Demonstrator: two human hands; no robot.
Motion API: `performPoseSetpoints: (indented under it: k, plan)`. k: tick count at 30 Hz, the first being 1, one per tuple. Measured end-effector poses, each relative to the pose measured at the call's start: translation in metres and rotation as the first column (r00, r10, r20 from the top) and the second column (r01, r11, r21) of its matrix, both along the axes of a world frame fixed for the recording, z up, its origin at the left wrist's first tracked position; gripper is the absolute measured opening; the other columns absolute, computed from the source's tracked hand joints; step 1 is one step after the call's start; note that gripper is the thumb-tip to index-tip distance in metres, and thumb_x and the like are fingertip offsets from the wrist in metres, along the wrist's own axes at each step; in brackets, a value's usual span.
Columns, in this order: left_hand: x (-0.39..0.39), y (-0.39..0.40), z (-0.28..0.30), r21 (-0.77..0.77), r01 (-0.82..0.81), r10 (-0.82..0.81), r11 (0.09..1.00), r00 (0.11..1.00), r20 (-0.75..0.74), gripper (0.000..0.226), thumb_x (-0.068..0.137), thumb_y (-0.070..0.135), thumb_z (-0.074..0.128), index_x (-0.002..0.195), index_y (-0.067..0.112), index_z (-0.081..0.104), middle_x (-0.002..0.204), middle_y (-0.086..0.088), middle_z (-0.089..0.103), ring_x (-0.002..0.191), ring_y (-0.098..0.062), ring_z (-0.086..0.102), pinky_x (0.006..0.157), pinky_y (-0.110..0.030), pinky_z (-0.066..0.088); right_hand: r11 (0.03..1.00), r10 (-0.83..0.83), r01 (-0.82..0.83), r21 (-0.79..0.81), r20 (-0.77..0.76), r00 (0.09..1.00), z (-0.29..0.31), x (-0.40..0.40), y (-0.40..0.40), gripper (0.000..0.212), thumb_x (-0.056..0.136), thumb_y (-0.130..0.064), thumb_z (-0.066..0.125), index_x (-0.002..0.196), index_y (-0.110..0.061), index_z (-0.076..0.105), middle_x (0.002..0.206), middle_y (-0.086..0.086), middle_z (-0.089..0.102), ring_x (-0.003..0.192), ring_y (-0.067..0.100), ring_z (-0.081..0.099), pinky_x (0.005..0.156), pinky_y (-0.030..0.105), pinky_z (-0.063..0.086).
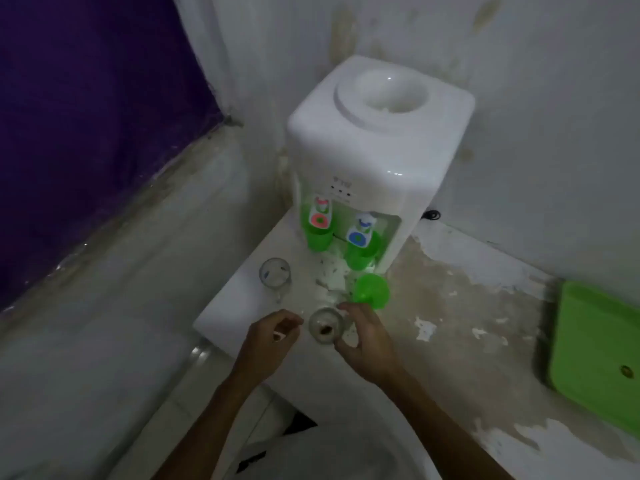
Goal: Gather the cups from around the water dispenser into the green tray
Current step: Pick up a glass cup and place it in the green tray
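Hands meet low centre over a white counter (221,306). Right hand (367,344) curls around the right side of a clear glass cup (325,329), fingers and thumb spread in a partly closed wrap; contact looks likely but blur keeps it from being certain. Left hand (266,341) sits just left of the same cup, fingers loosely curled, not clearly touching it; something small and pale shows at its fingertips, cannot tell what. The cup is upright with a dark spot at its bottom. Just beyond the right hand a green plastic cup (370,292) lies tilted on its side, mouth toward the camera. Further left, a second clear glass (274,273) stands upright, apart from both hands. Behind these is the white water dispenser (377,140), set in the corner against stained walls, with two green cups under its taps: one (317,237) below the red tap, one (362,254) below the blue tap. White flakes or peeling patches litter the surface in front of it. Green tray (599,355) lies flat at the far right edge of the worn counter, well apart from all the cups, with one small round item on it. Purple wall fills the upper left.
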State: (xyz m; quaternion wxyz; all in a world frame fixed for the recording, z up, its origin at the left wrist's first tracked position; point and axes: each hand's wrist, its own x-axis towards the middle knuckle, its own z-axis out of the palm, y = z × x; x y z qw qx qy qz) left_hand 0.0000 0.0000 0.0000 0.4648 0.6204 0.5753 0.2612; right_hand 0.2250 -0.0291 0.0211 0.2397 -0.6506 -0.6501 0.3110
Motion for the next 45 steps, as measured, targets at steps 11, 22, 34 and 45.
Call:
performPoseSetpoints:
  k: [11,22,34,45]
  plan:
    - [-0.035,0.010,-0.006,-0.073,-0.051,0.051,0.996,0.999,-0.005,0.027,0.090,0.018,0.069,0.093,0.045,0.070,0.094,0.025,0.071,0.090,-0.001,0.067,0.074,-0.010,0.051,0.954,0.186,-0.137,-0.265,0.170,0.968,-0.027,-0.034,0.028,0.080,0.073,-0.029,0.078,0.144,-0.019,0.042,0.141,0.009,0.046,0.125,0.035,0.049,0.092,0.043,0.052]
    - [0.025,-0.005,-0.009,-0.455,0.221,-0.213,0.863,0.975,0.071,0.049,0.082,0.030,0.081,0.124,0.036,0.057,0.116,0.001,0.061,0.102,-0.015,0.062,0.077,-0.019,0.053,0.964,0.008,-0.023,-0.266,-0.058,0.998,-0.016,0.032,-0.029,0.074,0.063,-0.047,0.078,0.132,-0.033,0.053,0.126,-0.008,0.058,0.108,0.015,0.061,0.085,0.034,0.057]
    - [0.204,-0.059,0.014,-0.548,0.502,-0.209,0.670,0.835,0.509,0.059,0.073,0.007,0.083,0.120,0.040,0.070,0.122,0.016,0.072,0.113,-0.008,0.067,0.089,-0.033,0.056,0.919,-0.393,0.358,-0.165,-0.307,0.867,0.027,0.167,-0.131,0.066,0.062,-0.036,0.089,0.122,-0.034,0.061,0.114,-0.012,0.066,0.099,0.009,0.065,0.080,0.029,0.058]
    - [0.380,-0.122,0.005,-0.622,0.510,-0.126,0.594,0.822,0.555,0.052,0.066,-0.007,0.080,0.112,0.013,0.068,0.106,-0.010,0.070,0.086,-0.018,0.071,0.067,-0.030,0.060,0.763,-0.639,0.540,-0.355,-0.539,0.549,0.025,0.319,-0.221,0.055,0.076,0.004,0.078,0.124,-0.019,0.063,0.114,0.002,0.072,0.105,0.014,0.069,0.089,0.030,0.055]
